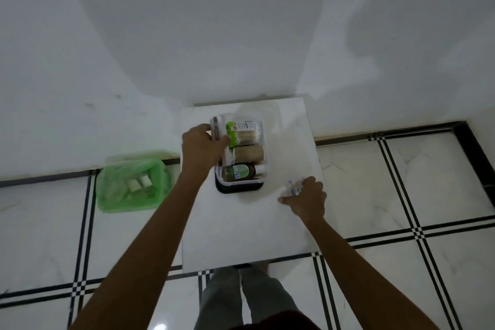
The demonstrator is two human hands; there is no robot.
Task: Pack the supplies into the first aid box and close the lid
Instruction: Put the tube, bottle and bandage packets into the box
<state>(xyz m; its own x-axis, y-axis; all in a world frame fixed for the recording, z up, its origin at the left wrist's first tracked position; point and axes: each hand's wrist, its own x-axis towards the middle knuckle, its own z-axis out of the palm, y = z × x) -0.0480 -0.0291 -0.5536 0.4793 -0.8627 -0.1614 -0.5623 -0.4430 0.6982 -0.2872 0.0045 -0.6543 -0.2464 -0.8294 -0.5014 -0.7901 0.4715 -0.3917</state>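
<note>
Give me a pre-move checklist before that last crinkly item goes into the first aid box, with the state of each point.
1. First aid box open to receive items: ok, no lid covers it.
2. Left hand steadying the box: ok, it rests at the box's left rim.
3. Right hand has the small packet: cannot tell, fingers close around it on the table, but the grip is blurred.
4. Free room inside the box: not ok, the brown bottle, cardboard roll and cotton swabs fill most of it.
5. Lid within reach: cannot tell, its position is unclear.
</note>
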